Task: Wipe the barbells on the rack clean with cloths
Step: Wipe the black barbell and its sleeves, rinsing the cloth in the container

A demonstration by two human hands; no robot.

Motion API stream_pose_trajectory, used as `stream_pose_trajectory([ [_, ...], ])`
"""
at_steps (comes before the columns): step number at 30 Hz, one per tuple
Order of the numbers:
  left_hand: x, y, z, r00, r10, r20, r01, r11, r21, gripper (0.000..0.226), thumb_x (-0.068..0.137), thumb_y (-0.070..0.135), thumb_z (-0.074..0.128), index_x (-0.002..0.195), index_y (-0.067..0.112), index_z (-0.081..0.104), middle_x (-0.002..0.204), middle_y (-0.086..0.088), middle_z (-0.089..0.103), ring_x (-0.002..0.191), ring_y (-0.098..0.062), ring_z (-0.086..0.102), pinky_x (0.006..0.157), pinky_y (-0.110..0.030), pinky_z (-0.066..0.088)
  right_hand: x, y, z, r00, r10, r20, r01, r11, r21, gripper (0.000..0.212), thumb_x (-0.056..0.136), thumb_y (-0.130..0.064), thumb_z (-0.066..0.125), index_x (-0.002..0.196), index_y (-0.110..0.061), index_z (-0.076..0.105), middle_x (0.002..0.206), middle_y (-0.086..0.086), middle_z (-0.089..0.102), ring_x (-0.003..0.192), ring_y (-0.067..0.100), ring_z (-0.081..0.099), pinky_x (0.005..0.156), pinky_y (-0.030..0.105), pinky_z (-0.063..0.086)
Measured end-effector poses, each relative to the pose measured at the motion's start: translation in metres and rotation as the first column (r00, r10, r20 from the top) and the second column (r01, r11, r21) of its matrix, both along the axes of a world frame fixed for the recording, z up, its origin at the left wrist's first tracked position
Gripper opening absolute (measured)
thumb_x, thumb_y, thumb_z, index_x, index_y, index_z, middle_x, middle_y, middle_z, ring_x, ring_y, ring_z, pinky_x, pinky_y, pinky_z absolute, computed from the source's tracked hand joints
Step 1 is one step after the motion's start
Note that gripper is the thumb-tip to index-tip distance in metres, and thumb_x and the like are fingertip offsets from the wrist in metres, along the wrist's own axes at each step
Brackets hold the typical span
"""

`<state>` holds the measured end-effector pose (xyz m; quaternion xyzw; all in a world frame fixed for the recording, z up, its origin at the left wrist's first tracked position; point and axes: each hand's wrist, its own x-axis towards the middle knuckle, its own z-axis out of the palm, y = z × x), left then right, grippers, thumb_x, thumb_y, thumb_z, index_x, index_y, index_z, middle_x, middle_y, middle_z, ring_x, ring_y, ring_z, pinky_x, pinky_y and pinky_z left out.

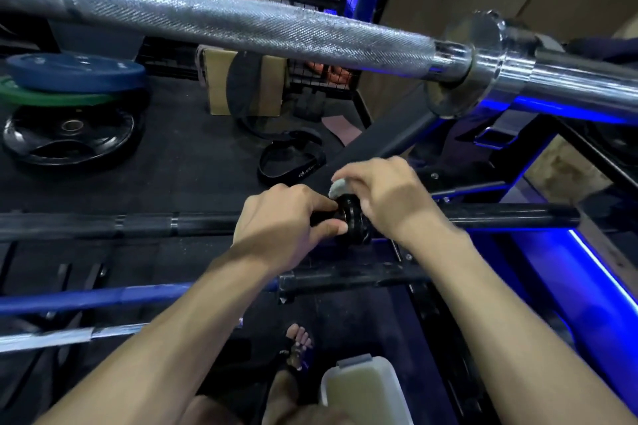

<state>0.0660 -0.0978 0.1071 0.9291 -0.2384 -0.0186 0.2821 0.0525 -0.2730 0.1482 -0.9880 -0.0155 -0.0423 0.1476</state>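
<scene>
Dim gym floor [207, 162] behind rack [587, 272]; mid-wipe at black barbell [145, 224] collar, left hand [286, 217] pinching bar, right hand [386, 193] clutching white cloth [337, 187]; next likely: rub around collar.

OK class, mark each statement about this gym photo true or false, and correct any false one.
1. The right hand holds a white cloth against the black barbell. True.
2. The left hand hangs free of the bar. False: its fingers grip the bar beside the collar.
3. A silver barbell crosses above the hands. True.
4. The weight plates are loaded on the silver barbell. False: they are stacked on the floor.
</scene>
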Motion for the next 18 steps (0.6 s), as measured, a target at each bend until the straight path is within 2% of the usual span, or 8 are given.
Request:
stream_pose_trajectory([
  [2, 0.0, 0.001, 0.0, 1.0, 0.004, -0.011, -0.004, 1.0, 0.0, 0.049, 0.085, 0.074, 0.059, 0.126, 0.049, 0.065, 0.121, 0.017, 0.071, 0.115, -0.01, 0.062, 0.076, -0.03, 0.037, 0.011, -0.008, 0.01, 0.993, 0.059, -0.106, -0.054, 0.997, 0.047, 0.032, 0.094, -0.003, 0.063, 0.11, -0.027, 0.079, 0.098, -0.004, 0.078, 0.079, -0.003, 0.065, 0.071, 0.007, 0.044],
  [3, 0.001, 0.001, 0.0, 1.0, 0.003, -0.015, -0.003, 1.0, 0.0, 0.05, 0.084, 0.075, 0.059, 0.126, 0.049, 0.065, 0.121, 0.017, 0.071, 0.114, -0.009, 0.063, 0.076, -0.03, 0.037, 0.011, -0.012, 0.018, 0.986, 0.08, -0.147, -0.073, 0.996, 0.051, 0.029, 0.095, -0.008, 0.065, 0.109, -0.03, 0.079, 0.095, -0.009, 0.077, 0.079, -0.005, 0.064, 0.07, 0.004, 0.04],
  [7, 0.002, 0.002, 0.0, 1.0, 0.003, -0.015, -0.003, 1.0, -0.005, 0.051, 0.083, 0.075, 0.06, 0.126, 0.05, 0.065, 0.119, 0.018, 0.072, 0.112, -0.008, 0.063, 0.075, -0.029, 0.037, -0.018, -0.015, 0.044, 0.985, 0.112, -0.133, -0.106, 0.993, 0.051, 0.025, 0.099, -0.017, 0.064, 0.111, -0.034, 0.078, 0.09, -0.011, 0.073, 0.085, 0.007, 0.065, 0.073, 0.008, 0.043],
  [10, 0.001, 0.001, 0.002, 1.0, 0.001, -0.025, -0.001, 1.0, -0.01, 0.047, 0.083, 0.075, 0.06, 0.125, 0.053, 0.065, 0.111, 0.018, 0.074, 0.105, -0.008, 0.065, 0.071, -0.03, 0.036, -0.044, -0.008, 0.038, 0.991, 0.128, -0.048, -0.128, 0.992, 0.009, 0.026, 0.1, -0.014, 0.063, 0.114, -0.03, 0.078, 0.108, -0.007, 0.076, 0.102, 0.012, 0.067, 0.087, 0.008, 0.044],
  [11, 0.0, 0.001, 0.002, 1.0, 0.002, -0.027, -0.002, 1.0, -0.01, 0.046, 0.084, 0.074, 0.061, 0.125, 0.053, 0.065, 0.109, 0.017, 0.074, 0.104, -0.009, 0.066, 0.071, -0.03, 0.036, -0.044, -0.008, 0.034, 0.995, 0.086, -0.045, -0.085, 0.996, 0.029, 0.027, 0.1, -0.015, 0.062, 0.113, -0.032, 0.078, 0.107, -0.007, 0.075, 0.101, 0.014, 0.066, 0.086, 0.009, 0.045],
  [13, -0.001, 0.001, 0.002, 1.0, 0.004, -0.025, -0.005, 1.0, -0.01, 0.046, 0.084, 0.073, 0.061, 0.125, 0.052, 0.065, 0.104, 0.015, 0.075, 0.104, -0.011, 0.066, 0.071, -0.03, 0.035, -0.032, -0.007, 0.027, 0.999, -0.018, -0.041, 0.02, 0.998, 0.065, 0.028, 0.1, -0.016, 0.06, 0.11, -0.035, 0.078, 0.103, -0.003, 0.073, 0.095, 0.016, 0.065, 0.082, 0.017, 0.049],
  [15, -0.001, 0.0, 0.002, 0.999, 0.005, -0.034, -0.005, 1.0, -0.01, 0.048, 0.085, 0.073, 0.061, 0.126, 0.049, 0.066, 0.1, 0.014, 0.075, 0.104, -0.011, 0.066, 0.072, -0.03, 0.035, -0.011, -0.009, 0.015, 0.999, -0.039, -0.021, 0.04, 0.997, 0.07, 0.027, 0.099, -0.013, 0.061, 0.109, -0.03, 0.079, 0.103, 0.0, 0.075, 0.099, 0.018, 0.066, 0.088, 0.027, 0.052],
  [18, -0.001, 0.0, 0.003, 0.999, 0.006, -0.033, -0.007, 1.0, -0.009, 0.048, 0.085, 0.074, 0.06, 0.125, 0.049, 0.066, 0.114, 0.015, 0.073, 0.11, -0.011, 0.064, 0.073, -0.029, 0.033, 0.01, -0.015, 0.009, 0.996, -0.012, -0.087, 0.02, 0.996, 0.087, 0.023, 0.097, -0.015, 0.065, 0.112, -0.026, 0.079, 0.099, -0.003, 0.077, 0.102, 0.011, 0.068, 0.092, 0.023, 0.051],
])
